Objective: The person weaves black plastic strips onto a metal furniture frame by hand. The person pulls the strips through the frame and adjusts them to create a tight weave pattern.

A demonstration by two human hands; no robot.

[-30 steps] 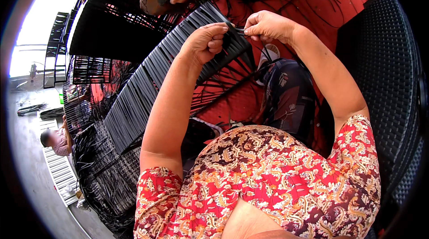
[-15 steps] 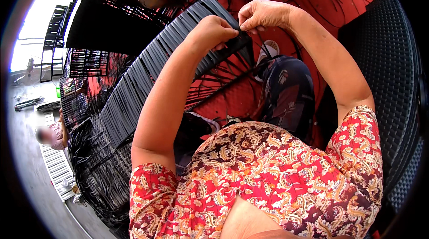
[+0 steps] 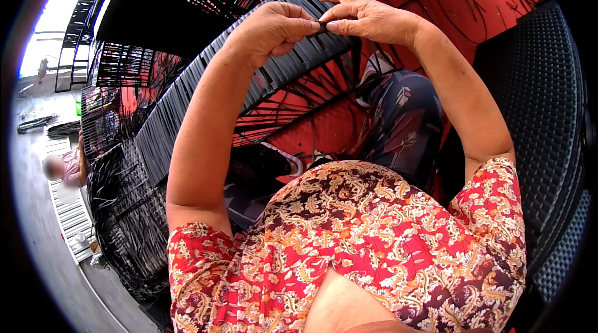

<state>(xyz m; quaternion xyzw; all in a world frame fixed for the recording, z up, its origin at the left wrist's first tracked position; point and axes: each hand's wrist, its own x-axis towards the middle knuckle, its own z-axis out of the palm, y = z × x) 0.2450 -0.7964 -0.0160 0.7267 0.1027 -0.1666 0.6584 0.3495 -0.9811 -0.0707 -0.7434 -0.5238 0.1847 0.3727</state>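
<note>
A dark grey panel [image 3: 177, 105], closely wrapped in flat plastic strips, slants across the scene in front of me. Over its far end, my left hand [image 3: 274, 31] pinches a short bit of dark strip [image 3: 322, 25] between thumb and forefinger. From the other side, my right hand [image 3: 377, 20] meets it there, thumb and forefinger closed at the strip and another finger raised. The fingers cover most of this strip. Below the panel's edge, loose black strands [image 3: 293, 109] fan out over the red floor covering [image 3: 321, 133].
Black woven furniture [image 3: 529, 77] rises close on my right. To the left stand a tangled black wicker piece [image 3: 134, 221] and dark frames [image 3: 128, 65]. Cut strands lie on the red covering at the far right. A person in pink [image 3: 73, 168] is beside a white slatted bench [image 3: 75, 227].
My left hand has shifted left and turned, its thumb now more in view. Some fingers of my right hand have uncurled and spread. The whole view has shifted slightly.
</note>
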